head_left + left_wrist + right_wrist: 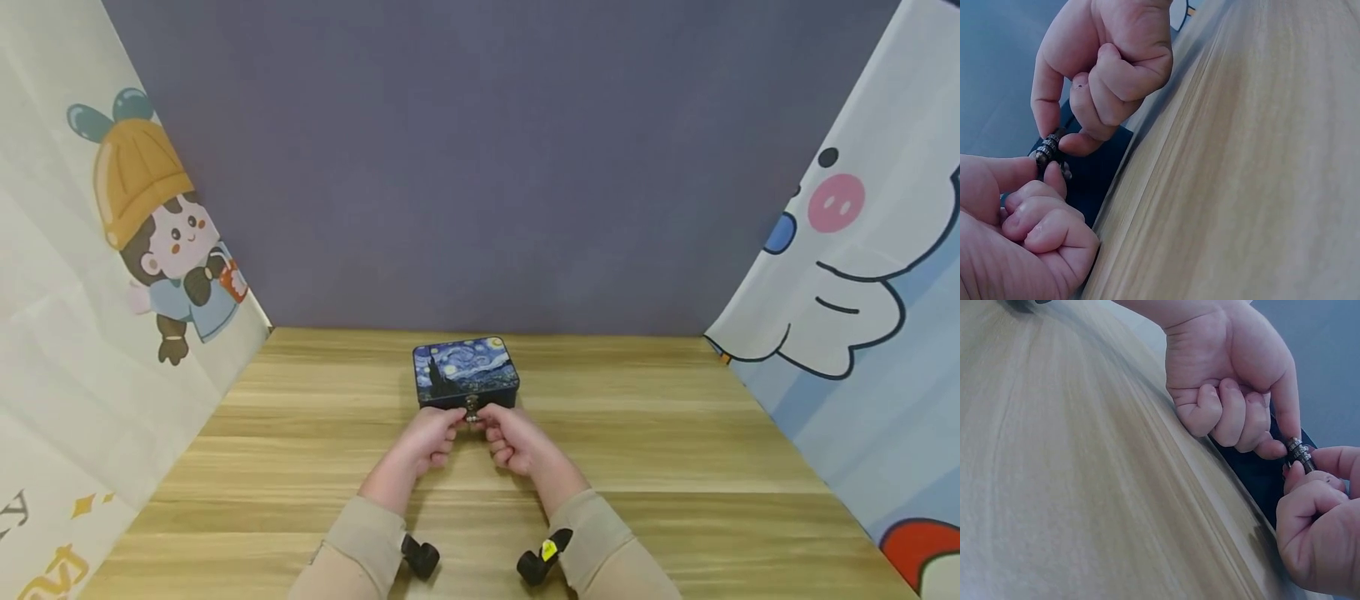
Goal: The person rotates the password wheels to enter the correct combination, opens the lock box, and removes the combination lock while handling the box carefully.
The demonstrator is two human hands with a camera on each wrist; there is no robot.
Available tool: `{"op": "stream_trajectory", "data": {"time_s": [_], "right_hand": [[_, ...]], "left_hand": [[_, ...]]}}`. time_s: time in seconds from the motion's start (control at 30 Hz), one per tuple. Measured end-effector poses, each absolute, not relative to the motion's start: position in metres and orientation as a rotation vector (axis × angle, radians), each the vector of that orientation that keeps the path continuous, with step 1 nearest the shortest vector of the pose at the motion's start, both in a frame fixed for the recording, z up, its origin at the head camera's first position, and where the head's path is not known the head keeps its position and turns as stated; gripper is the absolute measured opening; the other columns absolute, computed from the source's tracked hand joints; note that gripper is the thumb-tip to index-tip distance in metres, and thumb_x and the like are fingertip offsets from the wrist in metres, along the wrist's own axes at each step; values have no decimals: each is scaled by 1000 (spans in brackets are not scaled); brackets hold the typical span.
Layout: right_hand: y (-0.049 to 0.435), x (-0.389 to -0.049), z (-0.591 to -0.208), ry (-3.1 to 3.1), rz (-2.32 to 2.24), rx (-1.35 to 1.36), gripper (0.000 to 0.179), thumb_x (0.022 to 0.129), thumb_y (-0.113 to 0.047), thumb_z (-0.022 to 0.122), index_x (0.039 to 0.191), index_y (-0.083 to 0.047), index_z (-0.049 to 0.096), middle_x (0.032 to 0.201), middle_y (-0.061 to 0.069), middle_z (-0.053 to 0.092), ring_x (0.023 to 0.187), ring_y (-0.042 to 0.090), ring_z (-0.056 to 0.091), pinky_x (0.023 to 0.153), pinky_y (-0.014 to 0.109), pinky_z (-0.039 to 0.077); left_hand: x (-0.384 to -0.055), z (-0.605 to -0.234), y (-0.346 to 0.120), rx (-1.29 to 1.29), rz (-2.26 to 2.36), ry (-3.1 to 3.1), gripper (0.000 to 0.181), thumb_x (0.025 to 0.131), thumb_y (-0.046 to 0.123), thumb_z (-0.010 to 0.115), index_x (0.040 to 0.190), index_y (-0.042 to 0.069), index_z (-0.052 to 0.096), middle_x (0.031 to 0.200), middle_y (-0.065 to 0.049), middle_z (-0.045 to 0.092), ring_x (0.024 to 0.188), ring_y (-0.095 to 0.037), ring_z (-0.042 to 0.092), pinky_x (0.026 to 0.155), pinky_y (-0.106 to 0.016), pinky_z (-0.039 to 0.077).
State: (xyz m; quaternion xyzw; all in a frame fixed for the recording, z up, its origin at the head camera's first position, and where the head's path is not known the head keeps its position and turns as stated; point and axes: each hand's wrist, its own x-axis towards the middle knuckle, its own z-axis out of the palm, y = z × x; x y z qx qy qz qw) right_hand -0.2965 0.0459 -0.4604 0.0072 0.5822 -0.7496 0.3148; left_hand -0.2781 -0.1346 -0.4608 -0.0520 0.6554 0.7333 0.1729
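A box (468,367) with a swirling blue night-sky picture on its lid lies closed on the wooden table, its front latch towards me. From that latch hangs a small combination padlock (472,416) with a row of ridged number dials (1049,147). My left hand (429,438) pinches one end of the padlock between thumb and index finger, the other fingers curled in. On the opposite end, my right hand (519,440) pinches in the same way. Between the two sets of fingertips the dials show in both wrist views. Part of the box front is hidden behind the hands.
The wood-grain table (645,433) extends on both sides of the box. Behind it stands a plain grey-purple backdrop (480,167). Cartoon-printed sheets, one on the left (60,275) and one on the right (915,350), border the table.
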Motion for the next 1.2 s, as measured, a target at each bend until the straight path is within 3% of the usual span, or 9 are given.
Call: {"op": "stream_trajectory", "data": {"time_s": [0.5, 1.2], "right_hand": [[46, -297, -455, 1559, -1969, 12, 27, 96, -30, 60, 93, -4, 55, 57, -12, 29, 43, -1, 22, 38, 14, 18], [39, -296, -463, 1575, -1962, -21, 19, 93, -21, 64, 84, -7, 56, 56, -10, 31, 42, 0, 24, 37, 15, 19]], "left_hand": [[-279, -457, -133, -114, 2073, 1865, 24, 105, 21, 51, 92, 1, 55, 59, 7, 29, 45, -6, 20, 41, -21, 20], [-278, -460, -135, -96, 2042, 1934, 22, 105, 21, 53, 95, 3, 61, 59, 6, 30, 46, -7, 21, 43, -22, 22]]}}
